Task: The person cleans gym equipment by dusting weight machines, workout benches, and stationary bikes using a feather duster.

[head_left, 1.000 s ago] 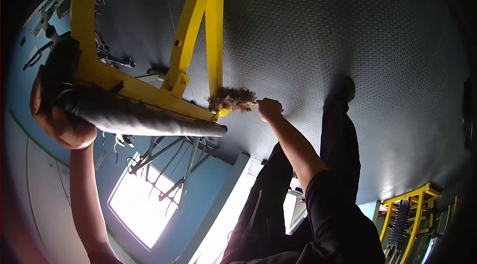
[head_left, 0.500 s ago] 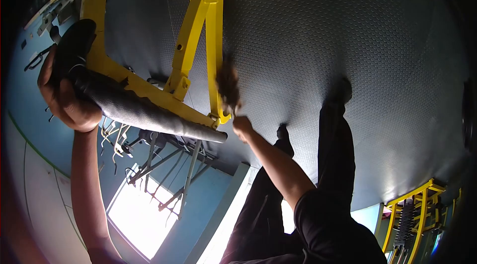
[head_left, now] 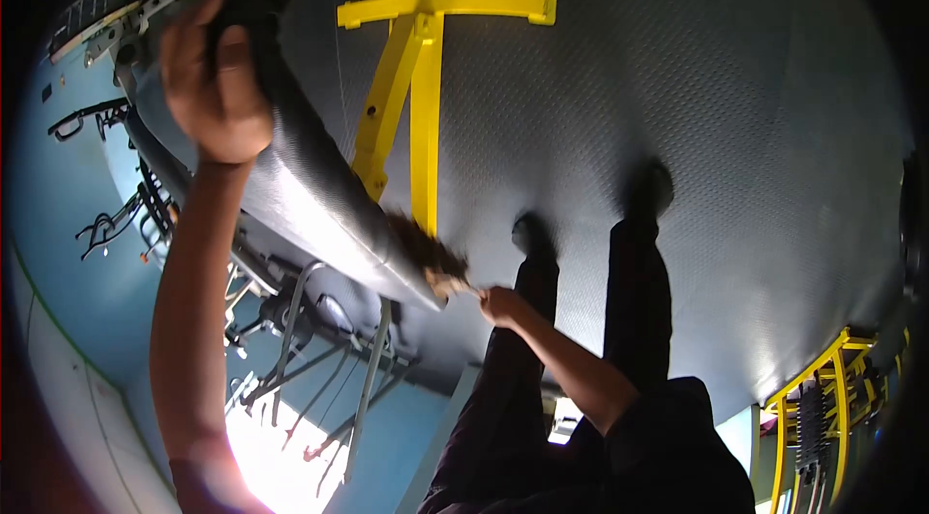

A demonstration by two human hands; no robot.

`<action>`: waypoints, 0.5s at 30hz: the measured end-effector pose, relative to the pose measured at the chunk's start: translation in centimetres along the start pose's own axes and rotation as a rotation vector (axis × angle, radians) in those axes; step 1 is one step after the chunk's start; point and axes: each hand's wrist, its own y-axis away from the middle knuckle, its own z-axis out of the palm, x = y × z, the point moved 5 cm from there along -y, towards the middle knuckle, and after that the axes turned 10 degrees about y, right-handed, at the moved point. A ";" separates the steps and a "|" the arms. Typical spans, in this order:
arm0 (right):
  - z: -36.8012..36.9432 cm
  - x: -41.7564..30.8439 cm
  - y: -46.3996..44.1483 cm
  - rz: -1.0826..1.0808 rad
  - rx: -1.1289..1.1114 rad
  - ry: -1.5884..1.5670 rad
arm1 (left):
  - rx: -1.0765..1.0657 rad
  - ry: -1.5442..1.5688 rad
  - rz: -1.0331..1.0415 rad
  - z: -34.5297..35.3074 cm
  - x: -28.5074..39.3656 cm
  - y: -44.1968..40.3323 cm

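Note:
A long black bench pad slants across the left of the head view, its surface shiny with light. My left hand grips the pad's upper end, with the thumb on the near face and the fingers round the edge. In my right hand is the thin handle of a brown, fluffy duster. The duster's head is blurred and lies against the pad's lower end, close to the foot of the yellow metal frame. Whether its fibres are feathers or bristles I cannot tell.
Dark textured rubber flooring spreads under my feet. Grey-legged gym equipment stands beyond the pad, near a bright window. Another yellow machine with a weight stack is at the lower right. A blue wall runs along the left.
My right hand has brought the duster from beside the yellow leg down to the pad's lower end. The view has shifted, and my left hand still holds the pad's upper end.

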 end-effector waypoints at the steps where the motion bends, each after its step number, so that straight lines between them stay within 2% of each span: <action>1: 1.3 0.9 1.4 0.072 -0.027 0.050 | 0.036 -0.001 -0.055 -0.1 -0.2 0.2; 2: 3.1 1.7 2.9 0.144 -0.057 0.100 | 0.070 -0.003 -0.113 -0.3 -0.3 0.5; 3: 8.8 6.8 1.7 0.153 -0.027 0.127 | 0.082 -0.020 -0.149 -0.4 0.1 0.5; 4: 14.3 7.6 -2.0 0.033 -0.066 0.246 | 0.098 -0.037 -0.186 -0.6 0.3 0.4; 6: 6.2 3.9 4.0 0.172 -0.068 0.152 | 0.146 -0.108 -0.153 -0.5 0.3 0.4; 8: 3.8 2.8 6.4 0.252 0.234 -0.021 | 0.041 -0.262 -0.287 -0.4 0.7 0.7; 9: 2.3 1.8 7.8 0.245 0.301 -0.023 | -0.048 -0.444 -0.446 -0.3 1.4 0.4; 11: -0.7 -0.4 11.8 0.223 0.457 0.011 | -0.062 -0.280 -0.781 -1.1 3.4 1.4; 12: -1.5 -1.1 13.9 0.209 0.539 0.041 | 0.070 -0.255 -0.605 -0.5 5.2 3.3; 14: -2.4 -1.7 16.9 0.229 0.579 0.095 | -0.110 0.073 -0.671 -0.9 8.7 7.1; 15: -2.5 -2.1 18.5 0.206 0.607 0.147 | -0.121 0.245 -0.742 -0.8 10.1 10.3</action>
